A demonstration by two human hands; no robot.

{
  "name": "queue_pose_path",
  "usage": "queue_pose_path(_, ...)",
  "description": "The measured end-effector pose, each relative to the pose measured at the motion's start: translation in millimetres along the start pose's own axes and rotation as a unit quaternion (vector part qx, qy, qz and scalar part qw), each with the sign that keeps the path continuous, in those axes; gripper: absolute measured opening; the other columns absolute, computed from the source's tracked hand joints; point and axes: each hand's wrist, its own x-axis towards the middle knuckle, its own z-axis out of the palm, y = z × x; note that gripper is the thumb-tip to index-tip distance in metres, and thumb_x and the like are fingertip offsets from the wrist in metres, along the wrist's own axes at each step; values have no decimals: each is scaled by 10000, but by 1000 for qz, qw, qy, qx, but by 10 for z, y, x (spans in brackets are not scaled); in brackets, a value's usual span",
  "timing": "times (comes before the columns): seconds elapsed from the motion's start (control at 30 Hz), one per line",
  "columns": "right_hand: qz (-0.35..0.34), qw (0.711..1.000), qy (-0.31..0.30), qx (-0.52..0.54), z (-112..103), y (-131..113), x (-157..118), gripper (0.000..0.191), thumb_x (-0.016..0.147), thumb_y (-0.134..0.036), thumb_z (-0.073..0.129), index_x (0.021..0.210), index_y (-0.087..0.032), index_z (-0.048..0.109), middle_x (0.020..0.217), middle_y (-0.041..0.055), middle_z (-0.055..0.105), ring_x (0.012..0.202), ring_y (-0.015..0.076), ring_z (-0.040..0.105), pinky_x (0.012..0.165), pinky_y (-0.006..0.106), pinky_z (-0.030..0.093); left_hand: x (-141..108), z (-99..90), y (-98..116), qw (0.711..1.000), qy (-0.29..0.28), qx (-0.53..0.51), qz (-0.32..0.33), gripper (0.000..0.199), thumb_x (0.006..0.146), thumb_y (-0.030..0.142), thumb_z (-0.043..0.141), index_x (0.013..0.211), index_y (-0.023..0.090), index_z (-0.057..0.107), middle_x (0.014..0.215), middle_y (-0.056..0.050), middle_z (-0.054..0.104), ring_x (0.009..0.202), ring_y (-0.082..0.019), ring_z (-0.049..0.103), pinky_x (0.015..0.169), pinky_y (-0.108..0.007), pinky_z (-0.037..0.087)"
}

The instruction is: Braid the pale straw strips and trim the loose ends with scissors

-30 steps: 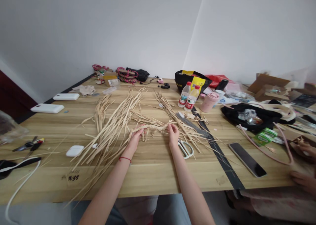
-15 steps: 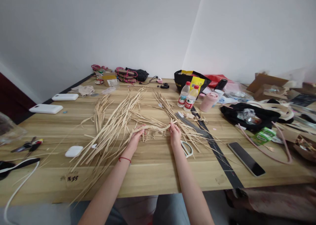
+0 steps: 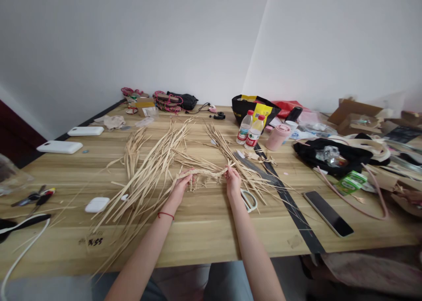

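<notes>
A pale braided straw strip (image 3: pixel 208 174) with short tufts along its lower side stretches between my two hands above the wooden table (image 3: pixel 198 244). Its left end is pinched in my left hand (image 3: pixel 180 187), fingers closed. My right hand (image 3: pixel 233 181) is closed on the right end, where loose strand tips stick out above the fingers. Long loose straw strands (image 3: pixel 158 153) fan out left of my left hand. Another straw bundle (image 3: pixel 222 142) lies behind and to the right of my right hand. Scissors with pale handles (image 3: pixel 252 200) rest beside my right wrist.
Two bottles (image 3: pixel 253 133), a pink cup (image 3: pixel 278 137) and a black bag (image 3: pixel 332 156) stand at the right. A phone (image 3: pixel 328 214) lies near the front right. At the left are white power banks (image 3: pixel 60 146), a white case (image 3: pixel 97 204) and a cable (image 3: pixel 28 251).
The view has shifted very slightly. Both hands keep their hold on the braided strip, almost in the same place.
</notes>
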Motion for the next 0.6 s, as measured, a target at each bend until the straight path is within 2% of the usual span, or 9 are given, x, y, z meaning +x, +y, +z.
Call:
queue_pose_path(0.2,16,999,29,13,29,-17,-12,312,632,-466,694,723,-174,634,810,40,687,545,103,521,504,242,411,12,-9,-19,1000,6,8,-3,431,686,323,696,1087,170,656,986,-71,683,790,-173,600,755,-308,459)
queue_pose_path(0.6,38,996,23,78,49,-45,-27,215,649,-358,701,735,-169,644,776,4,685,543,81,519,507,215,414,17,-22,-30,1000,2,26,2,332,690,351,692,954,149,705,891,-73,697,745,-168,589,731,-306,458)
